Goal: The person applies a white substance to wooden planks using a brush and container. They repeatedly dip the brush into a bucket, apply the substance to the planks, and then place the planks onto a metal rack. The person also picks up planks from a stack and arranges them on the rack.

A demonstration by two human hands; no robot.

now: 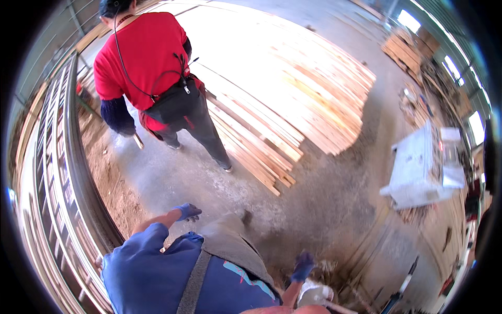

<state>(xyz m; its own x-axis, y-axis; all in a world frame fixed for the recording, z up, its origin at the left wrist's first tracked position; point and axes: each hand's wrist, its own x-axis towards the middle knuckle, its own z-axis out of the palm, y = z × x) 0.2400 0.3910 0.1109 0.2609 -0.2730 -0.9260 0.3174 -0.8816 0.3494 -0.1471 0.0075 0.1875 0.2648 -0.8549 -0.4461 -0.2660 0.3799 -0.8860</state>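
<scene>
My left hand (189,212), in a blue-purple glove, hangs out over the concrete floor to the left of my grey apron (230,240). Its fingers are loosely bent and apart, with nothing seen in them. Low on the right, my right hand (303,266) wears a similar glove. Motion smears its fingers, so its grip does not show. Close below that hand is a white, rounded object (315,293), partly hidden by my arm.
Ahead on the left, a person in a red top (144,57) faces away, a short wooden piece (138,141) at one hand. Long wooden boards (319,89) lie in a broad stack beyond. A metal rack (78,157) lines the left; a white machine (418,167) stands right.
</scene>
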